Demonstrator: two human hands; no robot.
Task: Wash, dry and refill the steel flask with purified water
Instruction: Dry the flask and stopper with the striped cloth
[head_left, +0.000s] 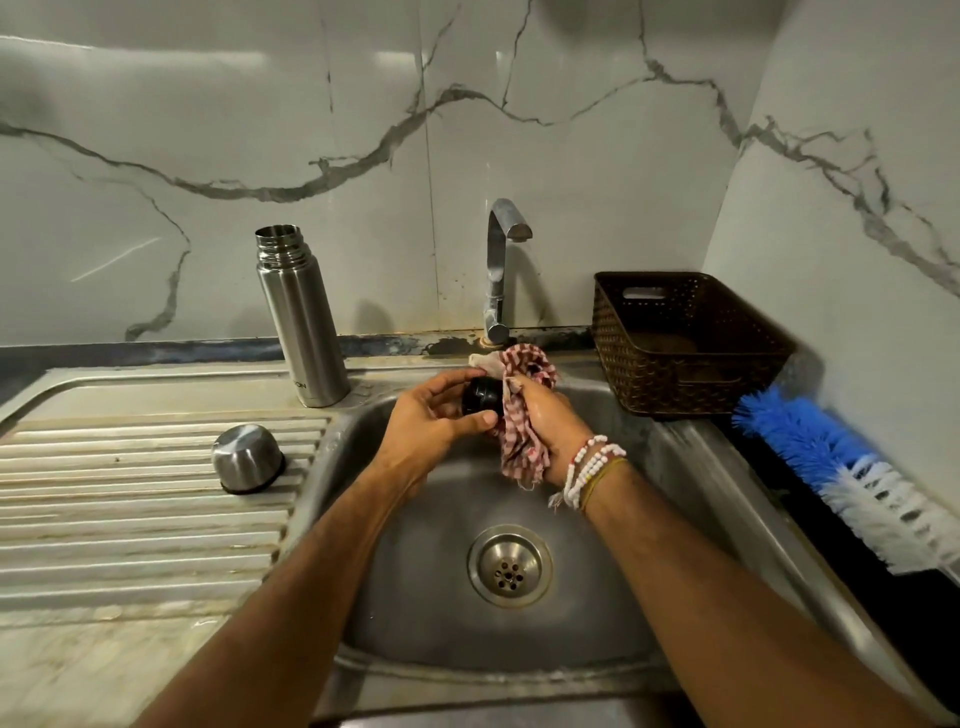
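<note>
The steel flask (301, 322) stands upright and uncapped at the back of the drainboard, left of the tap. Its steel cup lid (248, 459) lies upside down on the ribbed drainboard. Over the sink basin, my left hand (428, 415) grips the black inner stopper (483, 396). My right hand (545, 415) holds a red-and-white checked cloth (519, 415) against the stopper. Part of the cloth hangs down below my palm.
The steel sink (691, 467) has a round drain (509, 565) below my hands. The tap (501, 270) is off. A brown plastic basket (685, 343) sits at the back right. A blue-and-white bottle brush (841, 467) lies along the right edge.
</note>
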